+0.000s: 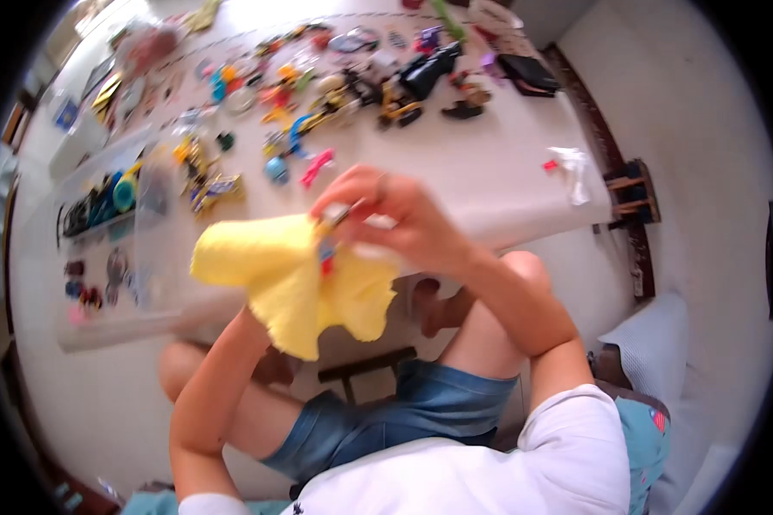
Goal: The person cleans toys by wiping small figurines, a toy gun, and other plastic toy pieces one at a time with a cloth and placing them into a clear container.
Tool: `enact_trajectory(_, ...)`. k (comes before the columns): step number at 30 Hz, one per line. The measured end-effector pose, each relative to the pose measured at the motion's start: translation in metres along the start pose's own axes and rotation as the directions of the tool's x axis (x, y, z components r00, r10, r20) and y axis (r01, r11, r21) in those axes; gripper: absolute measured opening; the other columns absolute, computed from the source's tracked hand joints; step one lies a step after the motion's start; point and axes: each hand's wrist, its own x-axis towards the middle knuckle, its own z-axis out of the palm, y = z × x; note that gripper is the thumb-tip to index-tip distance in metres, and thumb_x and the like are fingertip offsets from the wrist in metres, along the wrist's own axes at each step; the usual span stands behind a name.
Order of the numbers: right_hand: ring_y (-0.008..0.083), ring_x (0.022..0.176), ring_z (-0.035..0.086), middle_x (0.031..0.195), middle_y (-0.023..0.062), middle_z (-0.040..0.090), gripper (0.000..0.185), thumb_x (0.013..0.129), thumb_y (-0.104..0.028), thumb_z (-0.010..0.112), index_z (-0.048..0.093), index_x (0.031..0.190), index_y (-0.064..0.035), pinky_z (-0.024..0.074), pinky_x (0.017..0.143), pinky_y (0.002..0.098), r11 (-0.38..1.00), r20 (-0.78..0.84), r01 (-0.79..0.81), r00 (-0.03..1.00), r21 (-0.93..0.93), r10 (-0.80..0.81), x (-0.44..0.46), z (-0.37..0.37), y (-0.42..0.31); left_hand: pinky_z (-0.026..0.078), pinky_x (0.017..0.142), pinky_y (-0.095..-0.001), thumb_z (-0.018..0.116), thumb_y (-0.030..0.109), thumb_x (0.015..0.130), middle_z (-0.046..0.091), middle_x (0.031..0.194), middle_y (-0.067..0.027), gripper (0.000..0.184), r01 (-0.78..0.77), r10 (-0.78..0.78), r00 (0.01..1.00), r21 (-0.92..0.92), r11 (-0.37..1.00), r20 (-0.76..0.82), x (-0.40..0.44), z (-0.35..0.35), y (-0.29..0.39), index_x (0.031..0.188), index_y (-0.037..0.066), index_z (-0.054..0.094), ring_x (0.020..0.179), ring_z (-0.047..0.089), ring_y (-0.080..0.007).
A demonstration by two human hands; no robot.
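Observation:
A yellow cloth (pixel 292 275) hangs in front of me above the table's near edge, its lower edge wavy. My left forearm reaches up beneath it, and the cloth covers my left hand and its fingers. My right hand (pixel 386 210) is closed in a pinch at the cloth's upper right. A small item with blue and red parts (pixel 326 253) shows against the cloth just below those fingertips. Its upper end, dark and perhaps metallic, runs into the pinch. Blur keeps me from telling its kind.
Many small toys and trinkets lie across the white table (pixel 524 163), among them a pink piece (pixel 318 168) and a black item (pixel 429 70). A clear divided box (pixel 146 215) stands at left. A black wallet-like pouch (pixel 528 75) and crumpled white plastic (pixel 573 176) lie at right.

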Motion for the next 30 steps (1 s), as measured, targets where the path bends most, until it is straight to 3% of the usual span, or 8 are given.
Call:
enact_trajectory(6, 0.0107, 0.082, 0.053, 0.094, 0.0044, 0.053, 0.019, 0.079, -0.006, 0.060, 0.060, 0.098, -0.0054, 0.0439, 0.068, 0.0222, 0.994, -0.084, 0.084, 0.993, 0.063, -0.079, -0.002, -0.007, -0.004, 0.044, 0.087, -0.0344, 0.056, 0.026, 0.084, 0.046, 0.114, -0.0072, 0.048, 0.047, -0.041, 0.991, 0.044, 0.998, -0.129, -0.019, 0.014, 0.014, 0.123, 0.008, 0.035, 0.103, 0.049, -0.0181)
enact_trajectory(10, 0.0098, 0.077, 0.054, 0.085, 0.0027, 0.057, 0.018, 0.076, -0.013, 0.065, 0.059, 0.091, -0.0046, 0.0425, 0.067, 0.0212, 0.990, -0.029, -0.005, 1.000, -0.138, 0.001, -0.004, 0.004, -0.004, 0.045, 0.086, -0.0352, 0.056, 0.029, 0.083, 0.047, 0.113, -0.0074, 0.049, -0.007, 0.009, 0.996, 0.027, 1.000, -0.094, -0.015, 0.028, 0.015, 0.123, 0.008, 0.035, 0.103, 0.050, -0.0193)
enact_trajectory(19, 0.0091, 0.078, 0.052, 0.085, 0.0022, 0.057, 0.021, 0.074, -0.004, 0.062, 0.055, 0.094, -0.0024, 0.0463, 0.065, 0.0219, 0.994, -0.137, 0.029, 0.990, -0.110, -0.044, -0.006, 0.006, -0.002, 0.042, 0.087, -0.0332, 0.058, 0.028, 0.082, 0.048, 0.115, -0.0077, 0.051, 0.030, -0.019, 0.992, 0.082, 0.996, -0.125, -0.015, 0.031, 0.015, 0.123, 0.006, 0.037, 0.101, 0.050, -0.0170)
enact_trajectory(22, 0.0089, 0.079, 0.052, 0.086, 0.0030, 0.056, 0.023, 0.074, -0.004, 0.063, 0.056, 0.096, -0.0020, 0.0476, 0.067, 0.0213, 0.990, -0.102, -0.053, 0.994, -0.130, 0.040, -0.004, 0.003, -0.004, 0.041, 0.088, -0.0319, 0.057, 0.023, 0.083, 0.048, 0.116, -0.0078, 0.046, -0.171, 0.257, 0.966, 0.828, 0.534, 0.034, -0.016, 0.027, 0.010, 0.122, 0.006, 0.040, 0.101, 0.050, -0.0168)
enact_trajectory(23, 0.0088, 0.079, 0.052, 0.087, 0.0032, 0.056, 0.024, 0.074, -0.004, 0.063, 0.057, 0.097, -0.0020, 0.0480, 0.067, 0.0211, 0.988, -0.045, -0.070, 0.997, -0.134, 0.065, -0.003, 0.002, -0.003, 0.038, 0.090, -0.0313, 0.059, 0.019, 0.082, 0.049, 0.115, -0.0074, 0.045, -0.090, 0.153, 0.986, 0.577, 0.811, -0.062, -0.018, 0.028, 0.008, 0.121, 0.007, 0.041, 0.101, 0.049, -0.0169)
enact_trajectory(26, 0.0122, 0.085, 0.053, 0.094, 0.0054, 0.055, 0.030, 0.071, 0.000, 0.066, 0.058, 0.100, -0.0039, 0.0477, 0.070, 0.0217, 0.993, 0.051, -0.038, 0.998, -0.110, 0.044, -0.004, 0.000, -0.010, 0.037, 0.091, -0.0319, 0.063, 0.019, 0.078, 0.050, 0.113, -0.0071, 0.048, 0.030, 0.022, 0.996, 0.558, 0.829, -0.086, -0.027, 0.034, 0.017, 0.120, 0.008, 0.043, 0.102, 0.049, -0.0172)
enact_trajectory(28, 0.0126, 0.083, 0.053, 0.092, 0.0055, 0.055, 0.033, 0.068, -0.001, 0.068, 0.058, 0.099, -0.0044, 0.0471, 0.068, 0.0218, 0.997, 0.072, 0.040, 0.997, -0.069, -0.035, -0.006, 0.002, -0.009, 0.037, 0.090, -0.0323, 0.066, 0.019, 0.075, 0.051, 0.112, -0.0069, 0.049, -0.173, 0.157, 0.983, 0.748, 0.641, 0.093, -0.030, 0.012, 0.008, 0.118, 0.009, 0.045, 0.101, 0.049, -0.0185)
enact_trajectory(30, 0.0103, 0.075, 0.054, 0.087, 0.0041, 0.056, 0.034, 0.065, -0.004, 0.072, 0.058, 0.097, -0.0059, 0.0473, 0.060, 0.0202, 0.990, 0.056, 0.141, 0.989, -0.015, -0.140, -0.010, 0.004, -0.004, 0.038, 0.090, -0.0319, 0.065, 0.017, 0.076, 0.051, 0.113, -0.0071, 0.046, -0.144, 0.116, 0.990, 0.631, 0.762, 0.085, -0.038, 0.004, -0.002, 0.117, 0.008, 0.046, 0.102, 0.049, -0.0177)
